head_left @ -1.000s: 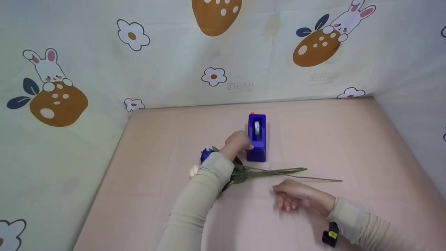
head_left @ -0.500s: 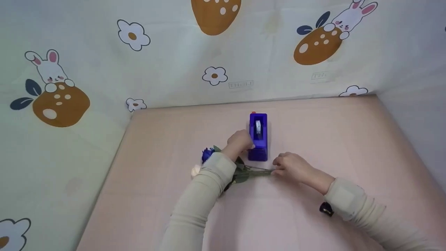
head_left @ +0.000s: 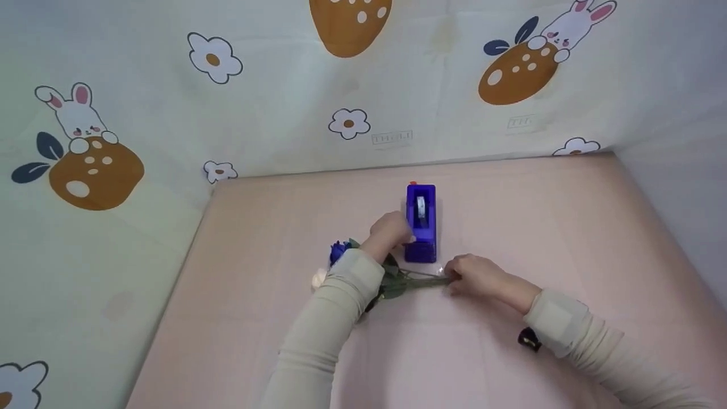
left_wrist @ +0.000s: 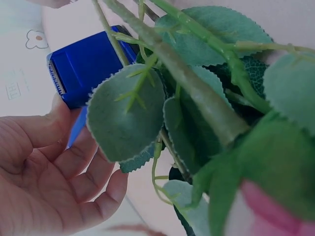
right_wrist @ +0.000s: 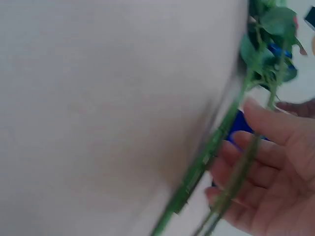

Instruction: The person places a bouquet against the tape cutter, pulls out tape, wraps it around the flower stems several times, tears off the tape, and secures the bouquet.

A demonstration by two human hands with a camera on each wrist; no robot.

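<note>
Left grip (head_left: 391,232) curls against blue tape dispenser (head_left: 420,251), toward worktop's (head_left: 528,227) far edge. Right grip (head_left: 478,276) pinches green stems (head_left: 427,282); blue rose (head_left: 339,251) lies toward left edge.

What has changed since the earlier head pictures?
The right hand moved forward from the near side of the slender green flower stems and now holds some of them. The left hand stayed at the blue oblong tape dispenser, which kept its place.
</note>
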